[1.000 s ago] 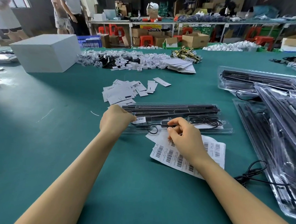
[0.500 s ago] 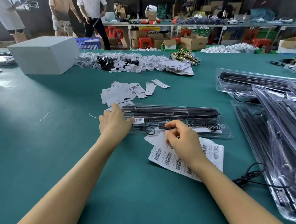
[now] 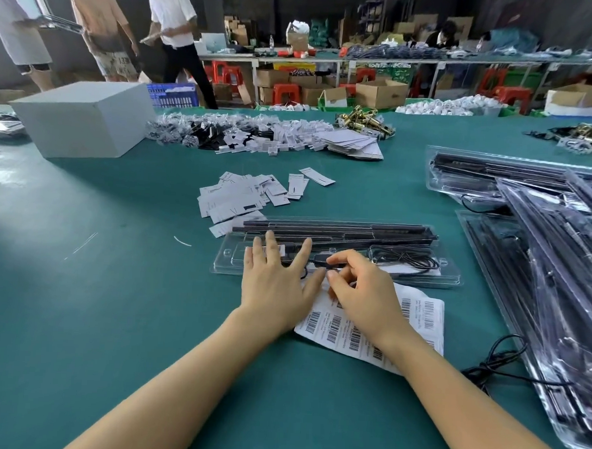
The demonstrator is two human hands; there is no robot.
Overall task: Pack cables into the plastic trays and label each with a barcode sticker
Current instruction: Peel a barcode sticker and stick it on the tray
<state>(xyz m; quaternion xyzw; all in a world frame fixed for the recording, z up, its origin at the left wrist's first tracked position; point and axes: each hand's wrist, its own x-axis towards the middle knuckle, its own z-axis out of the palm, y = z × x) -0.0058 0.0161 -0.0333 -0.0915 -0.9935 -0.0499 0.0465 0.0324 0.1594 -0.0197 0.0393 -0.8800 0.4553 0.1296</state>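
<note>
- Your clear plastic tray point(image 3: 337, 257) lies across the green table point(image 3: 95, 299) just ahead of you, already loaded: long black strips fill its far side and a coiled black cable point(image 3: 404, 257) sits in its right-hand end.
- Your left hand point(image 3: 278, 278) lies flat on the tray's left part, fingers straight and spread, gripping nothing; a small white barcode sticker point(image 3: 279, 249) shows between those fingers, so the label looks to be on and getting pressed down.
- Your right hand point(image 3: 363, 293) has thumb and forefinger pinched on a black piece of the cable's lead point(image 3: 323, 263) at the tray's near edge; tucking this in seems the last step for this tray.
- The white sheet of barcode stickers point(image 3: 420, 313) lies under your right wrist, touching the tray's near rim, with many labels left.
- To your right, a heap of clear trays point(image 3: 540, 244) holds black strips; whether they are labelled, you cannot tell.
- A loose black cable point(image 3: 496, 358) beside that heap suggests more packing remains.
</note>
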